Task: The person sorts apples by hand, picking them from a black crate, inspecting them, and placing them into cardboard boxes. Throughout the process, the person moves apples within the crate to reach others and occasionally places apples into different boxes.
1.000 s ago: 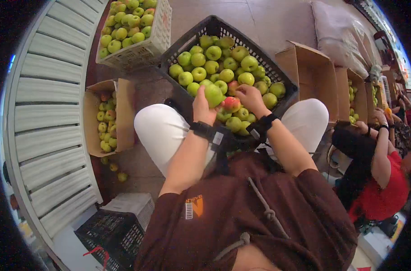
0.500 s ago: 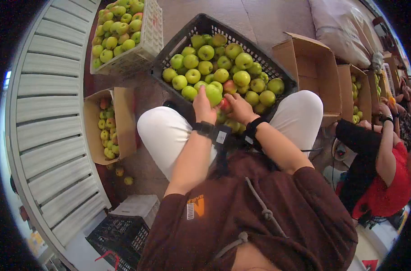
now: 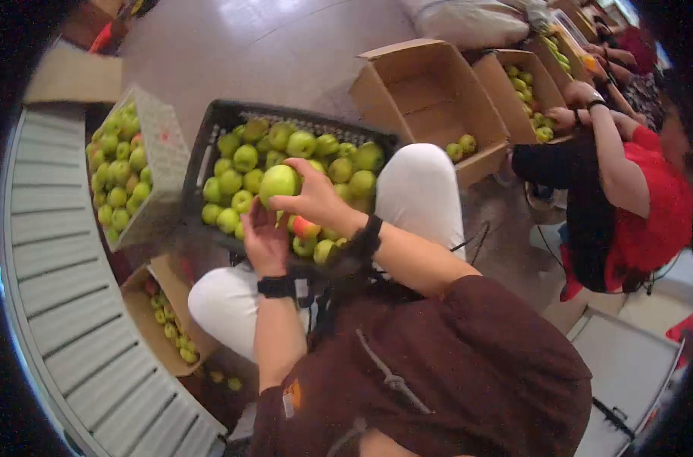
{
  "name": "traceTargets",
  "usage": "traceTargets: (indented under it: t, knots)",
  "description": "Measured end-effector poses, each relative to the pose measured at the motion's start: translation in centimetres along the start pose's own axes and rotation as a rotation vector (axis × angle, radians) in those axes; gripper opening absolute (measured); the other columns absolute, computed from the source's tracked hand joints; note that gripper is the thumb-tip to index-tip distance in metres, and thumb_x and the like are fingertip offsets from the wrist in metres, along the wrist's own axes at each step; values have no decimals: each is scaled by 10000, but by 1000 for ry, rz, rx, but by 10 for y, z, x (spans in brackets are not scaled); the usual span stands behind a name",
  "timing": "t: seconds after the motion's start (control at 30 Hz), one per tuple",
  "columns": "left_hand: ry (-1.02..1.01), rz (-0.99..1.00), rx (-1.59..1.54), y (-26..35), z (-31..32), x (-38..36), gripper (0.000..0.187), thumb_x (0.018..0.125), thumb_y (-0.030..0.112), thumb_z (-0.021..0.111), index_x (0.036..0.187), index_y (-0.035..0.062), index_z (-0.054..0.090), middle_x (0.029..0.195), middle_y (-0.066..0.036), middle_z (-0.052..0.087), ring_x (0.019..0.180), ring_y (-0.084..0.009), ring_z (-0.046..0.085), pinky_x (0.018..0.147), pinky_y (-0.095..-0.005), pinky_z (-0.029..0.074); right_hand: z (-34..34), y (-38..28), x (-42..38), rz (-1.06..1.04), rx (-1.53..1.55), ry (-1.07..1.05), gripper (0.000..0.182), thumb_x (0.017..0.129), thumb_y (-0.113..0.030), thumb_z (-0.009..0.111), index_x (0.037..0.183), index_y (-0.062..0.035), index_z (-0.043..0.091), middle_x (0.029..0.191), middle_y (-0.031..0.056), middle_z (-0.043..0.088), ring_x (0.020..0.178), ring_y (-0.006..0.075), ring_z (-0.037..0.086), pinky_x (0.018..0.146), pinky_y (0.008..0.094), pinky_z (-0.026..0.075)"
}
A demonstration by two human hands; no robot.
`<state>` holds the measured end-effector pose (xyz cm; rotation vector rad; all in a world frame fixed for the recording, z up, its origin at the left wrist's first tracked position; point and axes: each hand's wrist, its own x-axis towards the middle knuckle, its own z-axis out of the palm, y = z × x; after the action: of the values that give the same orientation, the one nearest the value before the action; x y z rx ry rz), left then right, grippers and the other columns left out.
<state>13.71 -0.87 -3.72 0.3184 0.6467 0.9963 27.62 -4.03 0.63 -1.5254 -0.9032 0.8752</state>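
A large green apple (image 3: 279,184) is in my right hand (image 3: 316,199), its thumb and fingers closed around the fruit's right side. Just below it, my left hand (image 3: 265,242) is turned palm up with its fingers apart and holds nothing. Both hands are over a black plastic crate (image 3: 200,164) of green apples, between my knees. Beneath my right hand a red-and-yellow apple (image 3: 306,228) lies among the green ones.
A white crate (image 3: 164,152) of apples stands left, above a cardboard box (image 3: 180,305) with more. At right, an open cardboard box (image 3: 430,99) holds a few green apples. A person in a red shirt (image 3: 651,206) sits beside another apple box (image 3: 499,76). A slatted metal surface (image 3: 57,251) runs along the left.
The green apple has passed from my left hand to my right, and my left hand has opened beneath it. The view has turned right. Green apples now lie in the right-hand cardboard box.
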Motion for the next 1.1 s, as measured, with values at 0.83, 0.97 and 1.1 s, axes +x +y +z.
traceTargets:
  t: [0.83, 0.97, 1.1]
  knots:
    - [-105, -194, 1957, -52, -48, 36, 620, 577, 272, 740, 1092, 4, 520, 1010, -204, 497, 954, -337, 473, 852, -379, 401, -308, 257, 105, 737, -788, 373, 587, 589, -377, 740, 1005, -20, 532, 990, 203, 592, 934, 327, 575, 785, 389, 470]
    - [-50, -286, 1911, -52, -37, 37, 598, 586, 253, 718, 1098, 16, 522, 993, -197, 487, 944, -331, 473, 854, -370, 402, -307, 289, 110, 807, -948, 277, 604, 606, -356, 728, 1053, -27, 488, 1022, 204, 579, 966, 338, 556, 818, 403, 462]
    - [-32, -295, 1999, -53, -28, 38, 599, 595, 250, 711, 1113, 22, 515, 1000, -197, 473, 939, -331, 474, 858, -364, 401, -307, 320, 101, 821, -1010, 224, 514, 647, -304, 689, 1033, -17, 508, 1035, 201, 575, 979, 332, 552, 824, 397, 465]
